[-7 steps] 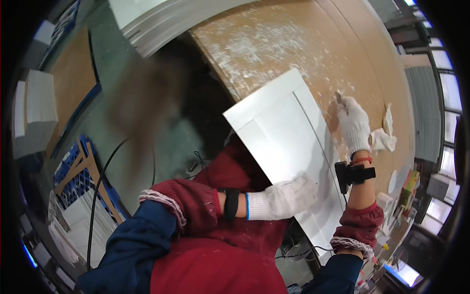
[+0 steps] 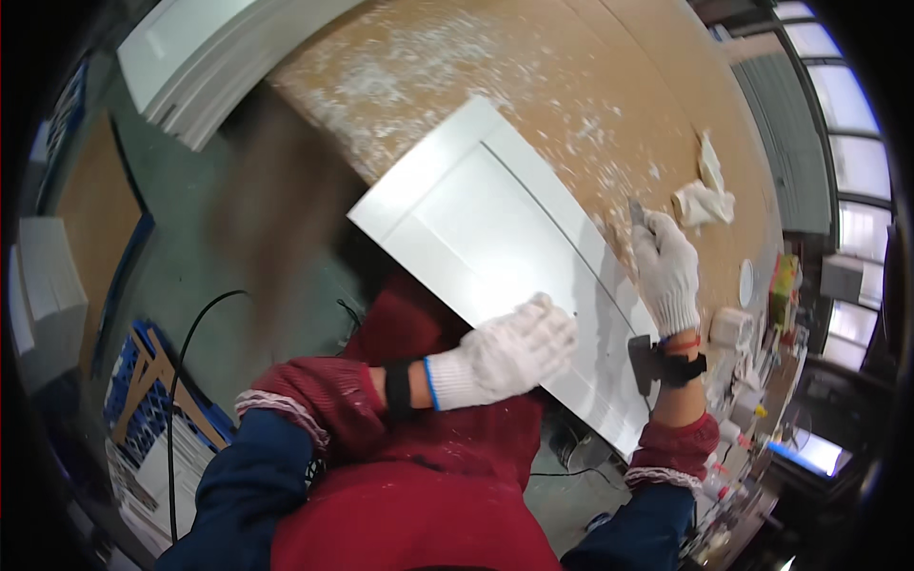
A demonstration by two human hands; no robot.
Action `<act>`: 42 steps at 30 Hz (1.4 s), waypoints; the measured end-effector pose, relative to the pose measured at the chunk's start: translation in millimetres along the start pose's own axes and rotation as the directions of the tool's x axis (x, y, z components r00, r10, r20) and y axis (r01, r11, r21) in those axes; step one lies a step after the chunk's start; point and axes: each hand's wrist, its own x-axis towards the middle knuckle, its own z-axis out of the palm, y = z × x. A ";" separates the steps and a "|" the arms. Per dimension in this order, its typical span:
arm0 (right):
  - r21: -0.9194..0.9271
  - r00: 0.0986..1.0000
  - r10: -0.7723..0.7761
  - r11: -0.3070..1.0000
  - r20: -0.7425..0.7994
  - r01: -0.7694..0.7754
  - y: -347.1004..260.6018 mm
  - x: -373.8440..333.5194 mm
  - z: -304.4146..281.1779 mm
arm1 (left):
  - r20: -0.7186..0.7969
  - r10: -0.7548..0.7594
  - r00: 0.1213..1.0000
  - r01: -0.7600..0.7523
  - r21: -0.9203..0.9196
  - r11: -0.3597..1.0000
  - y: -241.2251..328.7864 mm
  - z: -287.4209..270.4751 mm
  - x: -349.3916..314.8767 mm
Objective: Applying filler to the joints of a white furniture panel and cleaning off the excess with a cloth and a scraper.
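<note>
A white door panel (image 2: 466, 224) with a recessed centre and a grooved frame lies aslant on the brown work table, its near left side jutting past the table edge. On its near left part rests my left hand (image 2: 514, 352) in a white knit glove, fingers stretched out over the surface, holding nothing. My right hand (image 2: 668, 266), gloved the same way, is closed beside the panel's right edge. A small flat grey blade (image 2: 636, 209) sticks out from its fingers; its handle, if any, is hidden in the grip.
The brown table (image 2: 562, 57) carries white flakes. A crumpled white cloth (image 2: 705, 202) lies beyond my right hand. White panels are stacked (image 2: 209, 67) at the far left. A blue plastic pallet (image 2: 133, 371) and a black cable (image 2: 190, 347) are at left. A blurred brown shape (image 2: 286, 190) hides part of the floor.
The view has turned, shifting the scene leftward. My right hand with the blade has come nearer along the panel's right edge. My left hand stays on the panel.
</note>
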 end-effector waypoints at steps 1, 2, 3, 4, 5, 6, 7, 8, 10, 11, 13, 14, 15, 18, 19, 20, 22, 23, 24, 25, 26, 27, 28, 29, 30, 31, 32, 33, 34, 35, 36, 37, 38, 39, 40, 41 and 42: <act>-0.002 1.000 0.020 1.000 -0.006 -0.020 2.7 -17.8 -8.3 | 0.151 0.162 0.975 -0.208 0.365 0.908 -16.4 -1.2 -8.4; 0.077 0.990 0.139 0.987 0.028 -0.141 6.6 -37.0 -15.9 | 0.293 0.319 0.901 -0.433 0.622 0.653 -32.0 -1.9 -16.2; 0.160 0.966 0.248 0.953 0.072 -0.256 11.1 -56.3 -20.5 | 0.280 0.272 0.921 -0.383 0.518 0.765 -39.2 -13.9 -22.2; 0.178 0.960 0.275 0.943 0.061 -0.281 11.1 -80.2 -24.3 | 0.254 0.236 0.938 -0.323 0.394 0.860 -45.5 -23.8 -26.2; 0.209 0.953 0.297 0.930 0.059 -0.302 7.8 -104.6 -19.5 | 0.388 0.146 0.910 -0.358 0.558 0.749 -58.1 -38.7 -35.1; 0.198 0.986 0.166 0.967 -0.015 -0.160 9.0 -128.0 -8.6 | 0.487 0.029 0.873 -0.406 0.692 0.597 -70.4 -54.1 -40.0; 0.174 0.996 0.038 0.985 -0.086 -0.023 9.2 -147.2 7.2 | 0.452 -0.079 0.888 -0.307 0.713 0.631 -72.9 -68.3 -36.6; 0.149 0.987 -0.058 0.986 -0.150 0.080 -0.1 -158.5 19.3 | 0.410 -0.176 0.895 -0.204 0.728 0.654 -75.8 -79.5 -31.2; 0.100 0.963 -0.165 0.977 -0.214 0.190 -32.9 -166.6 43.2 | 0.158 -0.445 0.881 0.382 0.315 0.869 -88.0 -91.0 -37.8; 0.083 0.959 -0.179 0.976 -0.221 0.202 -52.4 -162.8 51.4 | 0.118 -0.523 0.844 0.502 0.167 0.848 -92.0 -94.6 -41.9; 0.081 0.958 -0.213 0.969 -0.192 0.232 -76.0 -156.4 77.2 | 0.089 -0.571 0.816 0.566 0.075 0.821 -93.2 -90.9 -44.9; 0.003 0.970 -0.196 0.980 -0.146 0.199 -84.2 -154.2 85.8 | 0.091 -0.552 0.829 0.537 0.146 0.831 -87.1 -92.6 -41.8; 0.011 0.970 -0.182 0.983 -0.160 0.186 -81.1 -156.4 85.1 | 0.146 -0.499 0.854 0.455 0.255 0.853 -79.1 -97.5 -34.9; -0.056 0.996 -0.066 0.996 -0.056 0.063 -56.4 -171.4 79.0 | 0.255 -0.424 0.869 0.322 0.358 0.876 -55.2 -106.1 -21.5; -0.088 0.997 -0.024 0.996 -0.069 0.018 -35.2 -187.0 82.5 | 0.304 -0.397 0.866 0.288 0.346 0.893 -48.6 -105.8 -18.0; 0.038 0.991 0.025 0.999 -0.133 -0.020 -20.6 -197.6 72.0 | 0.318 -0.342 0.884 0.213 0.377 0.901 -42.9 -105.5 -15.4; -0.090 0.968 0.159 0.980 -0.195 -0.179 16.9 -229.7 57.2 | 0.325 -0.291 0.900 0.168 0.356 0.919 -35.7 -97.9 -9.9; 0.023 0.921 0.258 0.965 -0.291 -0.263 40.1 -245.7 50.8 | 0.339 -0.228 0.913 0.115 0.323 0.939 -32.5 -91.4 -6.1; 0.020 0.870 0.416 0.904 -0.267 -0.426 68.4 -265.8 44.9 | 0.344 -0.191 0.919 0.086 0.298 0.951 -28.6 -84.2 -0.6; 0.116 0.781 0.546 0.835 -0.303 -0.538 90.3 -282.6 35.6 | 0.342 -0.181 0.922 0.080 0.289 0.954 -26.5 -79.5 3.2; 0.036 0.722 0.624 0.763 -0.298 -0.645 110.6 -298.4 23.5 | 0.329 -0.145 0.933 0.054 0.270 0.961 -24.2 -72.5 5.1; 0.087 0.629 0.706 0.685 -0.324 -0.723 132.3 -312.9 20.0 | 0.316 -0.106 0.943 0.025 0.250 0.968 -22.3 -66.5 6.9; 0.034 0.579 0.736 0.628 -0.352 -0.777 143.4 -321.3 13.0 | 0.305 -0.074 0.949 -0.005 0.249 0.969 -18.6 -60.9 9.7; 0.032 0.553 0.746 0.605 -0.371 -0.795 155.2 -332.7 7.5 | 0.304 -0.045 0.952 -0.024 0.220 0.975 -15.0 -52.1 11.5; -0.002 0.547 0.740 0.594 -0.391 -0.804 165.7 -341.5 3.3 | 0.299 -0.011 0.954 -0.050 0.196 0.979 -11.4 -44.6 13.6; -0.032 0.545 0.734 0.584 -0.405 -0.811 172.3 -347.5 2.1 | 0.296 0.020 0.955 -0.075 0.179 0.981 -7.0 -38.0 15.5; 0.098 0.540 0.735 0.624 -0.411 -0.775 160.1 -339.9 -0.9 | 0.306 0.048 0.951 -0.095 0.138 0.986 -0.1 -33.0 17.5; 0.155 0.584 0.702 0.684 -0.407 -0.713 152.3 -332.8 5.2 | 0.306 0.073 0.949 -0.116 0.123 0.986 8.0 -27.4 20.1; 0.210 0.627 0.663 0.737 -0.410 -0.642 143.0 -323.3 12.0 | 0.309 0.100 0.946 -0.129 0.075 0.989 17.1 -21.0 23.4; 0.301 0.694 0.613 0.790 -0.378 -0.534 120.1 -305.8 16.2 | 0.314 0.124 0.941 -0.140 0.030 0.990 24.5 -13.6 26.9; 0.169 0.795 0.528 0.849 -0.299 -0.500 96.2 -290.7 13.0 | 0.243 0.170 0.955 -0.193 0.074 0.979 28.4 -0.8 27.2; 0.159 0.864 0.423 0.906 -0.272 -0.393 86.7 -284.8 20.3 | 0.243 0.194 0.951 -0.214 0.058 0.975 31.6 6.1 30.1; 0.051 0.907 0.312 0.949 -0.283 -0.311 82.7 -281.5 29.9 | 0.198 0.216 0.956 -0.237 0.088 0.968 35.0 13.3 33.4; -0.046 0.920 0.256 0.959 -0.297 -0.281 84.9 -283.5 39.4 | 0.154 0.237 0.959 -0.256 0.118 0.959 38.7 19.1 36.9; -0.029 0.911 0.306 0.945 -0.276 -0.326 87.2 -286.3 36.3 | 0.153 0.245 0.957 -0.263 0.110 0.959 40.3 20.1 37.3; -0.012 0.900 0.355 0.929 -0.253 -0.370 91.5 -289.8 32.0 | 0.142 0.229 0.963 -0.250 0.154 0.956 41.1 18.5 37.2; -0.015 0.897 0.361 0.926 -0.256 -0.377 101.3 -295.5 27.5 | 0.129 0.211 0.969 -0.234 0.199 0.952 41.6 16.3 37.4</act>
